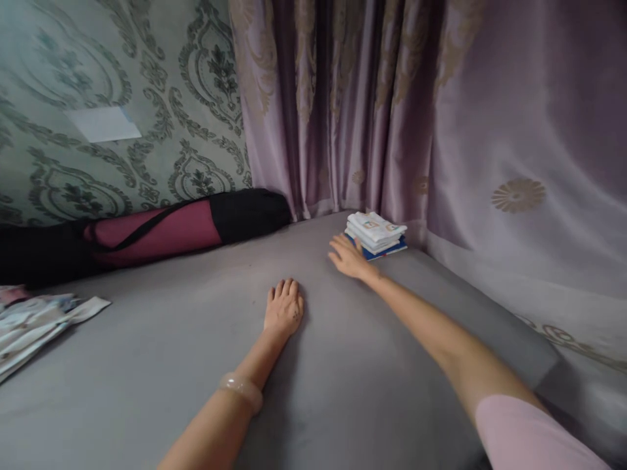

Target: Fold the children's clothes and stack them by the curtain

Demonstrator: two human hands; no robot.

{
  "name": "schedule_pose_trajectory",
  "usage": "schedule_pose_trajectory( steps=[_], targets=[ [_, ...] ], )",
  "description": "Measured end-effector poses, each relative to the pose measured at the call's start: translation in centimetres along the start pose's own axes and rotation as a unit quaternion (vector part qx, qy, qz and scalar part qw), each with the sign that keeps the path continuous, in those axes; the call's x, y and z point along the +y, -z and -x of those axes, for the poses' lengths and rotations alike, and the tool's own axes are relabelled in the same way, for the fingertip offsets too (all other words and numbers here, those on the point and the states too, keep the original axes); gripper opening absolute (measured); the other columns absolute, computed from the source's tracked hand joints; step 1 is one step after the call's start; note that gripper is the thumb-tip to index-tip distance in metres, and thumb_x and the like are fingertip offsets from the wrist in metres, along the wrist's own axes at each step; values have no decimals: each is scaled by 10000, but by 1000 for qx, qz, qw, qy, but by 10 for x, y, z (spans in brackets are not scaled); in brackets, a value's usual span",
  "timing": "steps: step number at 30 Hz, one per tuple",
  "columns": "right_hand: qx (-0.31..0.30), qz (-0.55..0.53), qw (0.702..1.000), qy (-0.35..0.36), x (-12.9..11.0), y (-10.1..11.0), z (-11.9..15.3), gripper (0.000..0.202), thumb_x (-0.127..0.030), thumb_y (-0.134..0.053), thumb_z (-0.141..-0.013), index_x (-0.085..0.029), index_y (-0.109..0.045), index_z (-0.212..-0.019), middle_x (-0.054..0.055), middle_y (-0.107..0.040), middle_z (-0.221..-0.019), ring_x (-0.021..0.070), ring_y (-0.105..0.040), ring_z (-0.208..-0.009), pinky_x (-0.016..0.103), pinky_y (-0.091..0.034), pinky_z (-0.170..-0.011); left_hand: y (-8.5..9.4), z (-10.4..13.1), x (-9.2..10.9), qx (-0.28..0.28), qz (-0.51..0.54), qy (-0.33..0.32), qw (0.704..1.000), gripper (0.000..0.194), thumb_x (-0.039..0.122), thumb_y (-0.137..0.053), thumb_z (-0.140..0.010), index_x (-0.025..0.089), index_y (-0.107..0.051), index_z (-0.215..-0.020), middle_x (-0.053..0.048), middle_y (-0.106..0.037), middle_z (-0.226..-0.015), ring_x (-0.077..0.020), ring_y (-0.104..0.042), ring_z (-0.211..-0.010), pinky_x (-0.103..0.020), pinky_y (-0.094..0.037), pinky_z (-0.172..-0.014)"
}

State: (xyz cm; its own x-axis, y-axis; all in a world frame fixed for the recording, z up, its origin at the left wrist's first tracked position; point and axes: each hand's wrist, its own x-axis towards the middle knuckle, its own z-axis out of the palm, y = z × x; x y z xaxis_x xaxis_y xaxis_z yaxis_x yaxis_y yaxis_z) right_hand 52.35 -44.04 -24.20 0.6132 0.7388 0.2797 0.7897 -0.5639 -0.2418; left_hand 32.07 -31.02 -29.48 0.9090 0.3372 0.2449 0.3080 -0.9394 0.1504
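My left hand [285, 308] lies flat, palm down, on the grey bed surface [196, 352], its fingers pointing away from me. A pale bangle [241, 390] circles that wrist. Farther off, my right hand [350, 257] reaches out with fingers spread, just left of and in front of a small stack of folded white cloths [375, 230] with a print on top. Under the cloths shows a blue layer [385, 253], flat against the bed. Whether my right fingertips touch the stack I cannot tell. Neither hand holds anything.
A long black and maroon bag [161, 232] lies along the patterned wall [157, 85]. Purple curtains [337, 130] hang behind the bed and down its right side. Rumpled white clothing [39, 323] lies at the left edge. A white sheet [105, 124] is on the wall.
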Motion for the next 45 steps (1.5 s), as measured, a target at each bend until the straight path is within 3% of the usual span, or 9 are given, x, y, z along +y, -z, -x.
schedule_pose_trajectory(
  steps=[3,5,9,11,15,20,30,37,45],
  targets=[
    [-92,-58,994,-5,-40,-26,23,474,-356,-414,-944,-186,-459,-1385,100,-346,-1523,233,-209,-1430,515,-110,-1141,0,0,0,1,-3,10,1000,410,257,-316,-954,136,-502,-1299,-148,-477,-1408,-299,-379,-1337,-479,-296,-1093],
    [-118,-88,989,-15,-66,-37,31,480,-359,-399,-949,-193,-447,-1397,91,-329,-1533,223,-212,-1429,487,-148,-1140,-1,-2,-3,15,7,25,1000,402,216,-350,-928,118,-527,-1276,-168,-474,-1395,-297,-381,-1333,-448,-305,-1091],
    [-116,-116,985,-46,-115,-49,47,448,-257,-357,-942,-164,-482,-1363,95,-400,-1491,188,-316,-1382,420,-218,-1128,1,-12,-19,37,104,131,985,423,72,-387,-825,45,-578,-1201,-200,-562,-1266,-261,-489,-1235,-352,-367,-1045],
    [-118,-114,986,-39,-135,-54,57,451,-272,-372,-933,-163,-489,-1355,110,-407,-1484,224,-313,-1384,478,-195,-1129,5,-17,-32,32,142,167,975,407,68,-394,-812,33,-600,-1162,-186,-630,-1147,-231,-575,-1123,-303,-431,-967],
    [-112,-86,990,-2,-160,-59,75,512,-379,-370,-942,-140,-456,-1386,152,-366,-1502,321,-241,-1408,596,-131,-1108,19,-15,-69,30,156,178,971,368,116,-416,-830,86,-629,-1128,-136,-667,-1068,-200,-633,-994,-268,-474,-870],
    [-91,-8,996,11,-165,-60,82,529,-396,-266,-978,-137,-453,-1400,142,-379,-1498,315,-262,-1396,569,-131,-1110,44,21,-140,60,41,212,974,335,119,-431,-832,112,-631,-1102,-154,-592,-1193,-259,-525,-1155,-340,-386,-993],
    [-66,100,992,36,-160,-84,71,545,-368,-201,-979,-130,-458,-1397,127,-398,-1487,311,-316,-1371,587,-222,-1073,109,116,-277,69,-90,347,931,328,108,-425,-846,150,-604,-1118,-130,-600,-1130,-226,-544,-1084,-315,-406,-923],
    [-67,119,990,41,-157,-90,69,586,-386,-156,-964,-139,-454,-1405,123,-387,-1495,306,-324,-1375,577,-255,-1067,163,173,-334,116,-137,443,878,364,123,-400,-846,99,-580,-1162,-190,-589,-1128,-304,-544,-1081,-388,-435,-889],
    [-65,126,989,46,-159,-90,69,630,-400,-106,-958,-123,-457,-1401,107,-394,-1492,305,-331,-1371,576,-271,-1061,218,215,-386,167,-205,526,808,395,151,-429,-806,67,-572,-1164,-222,-570,-1164,-358,-493,-1139,-449,-404,-932]
  ],
)
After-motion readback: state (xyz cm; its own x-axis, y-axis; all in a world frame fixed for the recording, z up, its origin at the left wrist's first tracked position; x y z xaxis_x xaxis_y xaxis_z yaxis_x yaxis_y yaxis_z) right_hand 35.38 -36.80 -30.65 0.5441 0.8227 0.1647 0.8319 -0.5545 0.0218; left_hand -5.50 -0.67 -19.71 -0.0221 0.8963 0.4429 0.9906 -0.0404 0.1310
